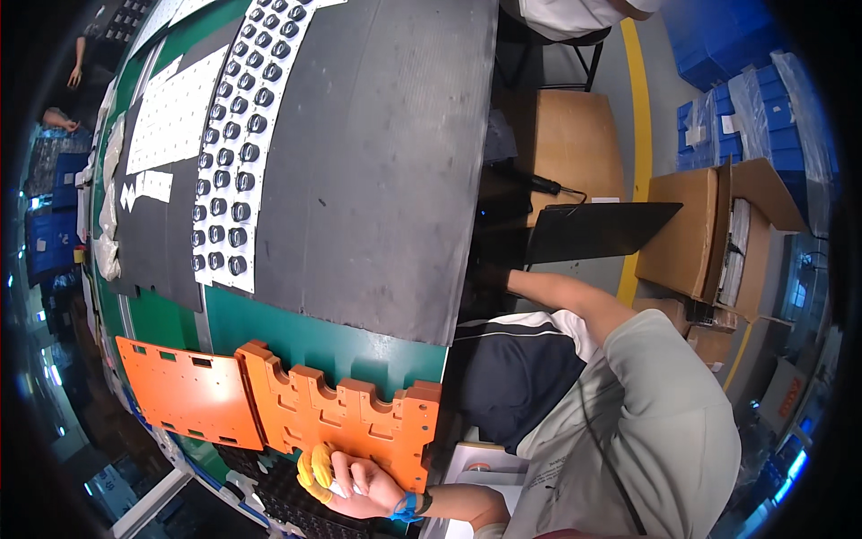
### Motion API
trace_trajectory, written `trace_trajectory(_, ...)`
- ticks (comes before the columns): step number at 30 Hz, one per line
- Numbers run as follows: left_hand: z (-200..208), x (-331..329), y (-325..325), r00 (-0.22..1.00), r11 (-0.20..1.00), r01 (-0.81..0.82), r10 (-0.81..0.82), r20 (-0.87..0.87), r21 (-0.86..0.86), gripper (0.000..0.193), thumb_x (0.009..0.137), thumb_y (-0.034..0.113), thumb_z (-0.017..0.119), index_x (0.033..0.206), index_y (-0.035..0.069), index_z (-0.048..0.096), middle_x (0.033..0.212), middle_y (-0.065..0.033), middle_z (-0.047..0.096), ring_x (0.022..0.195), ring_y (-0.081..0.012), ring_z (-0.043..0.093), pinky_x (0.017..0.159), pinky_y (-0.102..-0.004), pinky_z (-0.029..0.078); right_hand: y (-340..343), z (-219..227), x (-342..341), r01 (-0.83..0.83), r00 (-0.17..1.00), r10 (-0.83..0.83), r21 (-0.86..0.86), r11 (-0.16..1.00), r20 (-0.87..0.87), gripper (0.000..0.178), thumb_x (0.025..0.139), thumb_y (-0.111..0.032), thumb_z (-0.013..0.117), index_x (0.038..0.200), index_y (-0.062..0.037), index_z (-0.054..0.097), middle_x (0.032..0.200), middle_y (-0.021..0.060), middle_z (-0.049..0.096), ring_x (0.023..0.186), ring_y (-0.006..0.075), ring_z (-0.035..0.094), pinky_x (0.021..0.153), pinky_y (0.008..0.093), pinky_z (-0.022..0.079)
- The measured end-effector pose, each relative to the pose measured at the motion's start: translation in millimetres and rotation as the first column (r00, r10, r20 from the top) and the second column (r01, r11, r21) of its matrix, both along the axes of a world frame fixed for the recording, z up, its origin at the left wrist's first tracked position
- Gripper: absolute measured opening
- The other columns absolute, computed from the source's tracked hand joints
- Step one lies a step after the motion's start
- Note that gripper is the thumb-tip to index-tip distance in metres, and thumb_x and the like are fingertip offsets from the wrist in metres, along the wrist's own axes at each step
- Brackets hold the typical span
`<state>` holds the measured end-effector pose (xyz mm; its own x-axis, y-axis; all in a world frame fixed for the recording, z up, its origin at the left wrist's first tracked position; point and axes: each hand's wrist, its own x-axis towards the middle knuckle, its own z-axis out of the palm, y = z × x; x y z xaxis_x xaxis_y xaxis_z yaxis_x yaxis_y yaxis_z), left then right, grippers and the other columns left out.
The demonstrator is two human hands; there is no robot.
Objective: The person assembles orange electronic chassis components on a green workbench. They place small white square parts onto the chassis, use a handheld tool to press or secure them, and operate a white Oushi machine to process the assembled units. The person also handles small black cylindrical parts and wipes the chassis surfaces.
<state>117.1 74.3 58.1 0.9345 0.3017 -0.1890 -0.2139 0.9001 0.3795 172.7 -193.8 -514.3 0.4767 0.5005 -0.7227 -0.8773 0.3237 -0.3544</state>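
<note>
My left hand (pixel 366 488), with a blue band at its wrist, is at the lower edge of an orange notched plate (pixel 337 409). Its fingers are curled. Yellow finger-shaped coverings (pixel 315 472) show at their tips; whether worn or held, I cannot tell. A little white shows beneath the fingers; what it belongs to is hidden. Beside the notched plate lies a flat orange panel (pixel 189 393) with small slots. My right hand (pixel 488 275) reaches into deep shadow past the table edge, close to a dark laptop-like panel (pixel 606 231). Its fingers cannot be made out.
A black mat (pixel 368 162) covers much of the green table (pixel 350 346). White strips with rows of black round parts (pixel 238 135) and white sheets (pixel 178 117) lie on it. Right stand a cardboard box (pixel 678 229) and blue crates (pixel 709 40). Other people sit or work at the edges.
</note>
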Motion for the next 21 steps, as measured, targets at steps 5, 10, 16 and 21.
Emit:
trace_trajectory(5, 6, 5, -10, 1.000, 0.999, -0.004, 0.004, 0.016, 0.046, 0.032, 0.105, 0.031, 0.037, 0.111, 0.002, 0.047, 0.096, -0.0075, 0.045, 0.061, -0.0155, 0.043, 0.045, -0.0256, 0.033, -38, 29, 10, 0.039, 0.998, -0.036, -0.049, 0.998, 0.054, 0.018, 0.093, -0.024, 0.060, 0.095, -0.0076, 0.068, 0.089, 0.0099, 0.068, 0.073, 0.0216, 0.064, 0.064, 0.0374, 0.053)
trace_trajectory(10, -5, 23, -4, 0.999, 0.997, 0.038, -0.039, 0.012, 0.062, 0.030, 0.104, 0.029, 0.038, 0.111, 0.001, 0.047, 0.096, -0.0068, 0.044, 0.062, -0.0148, 0.042, 0.043, -0.0251, 0.032, -90, 194, 46, -0.172, 0.969, 0.201, -0.192, 0.966, 0.145, 0.012, 0.090, -0.007, 0.057, 0.090, -0.0003, 0.068, 0.078, 0.0082, 0.064, 0.067, 0.0150, 0.059, 0.060, 0.0337, 0.050)
trace_trajectory(16, 0, 4, -1, 1.000, 0.999, -0.003, 0.003, 0.010, 0.033, 0.027, 0.103, 0.027, 0.039, 0.108, 0.001, 0.045, 0.095, -0.0071, 0.041, 0.064, -0.0149, 0.042, 0.046, -0.0243, 0.032, -105, 339, 92, -0.369, 0.740, 0.433, -0.227, 0.901, 0.515, 0.020, 0.086, -0.014, 0.064, 0.075, 0.0023, 0.065, 0.072, -0.0006, 0.060, 0.068, 0.0095, 0.054, 0.063, 0.0275, 0.043)
trace_trajectory(21, 7, 0, -6, 0.998, 0.998, -0.049, 0.050, -0.043, 0.026, 0.021, 0.100, 0.018, 0.041, 0.108, -0.001, 0.046, 0.078, -0.0045, 0.039, 0.064, -0.0097, 0.042, 0.047, -0.0225, 0.030, -135, 351, 137, -0.167, 0.768, 0.386, -0.422, 0.891, 0.512, 0.015, 0.081, -0.010, 0.061, 0.070, -0.0003, 0.067, 0.062, 0.0030, 0.060, 0.059, 0.0083, 0.052, 0.054, 0.0263, 0.038)
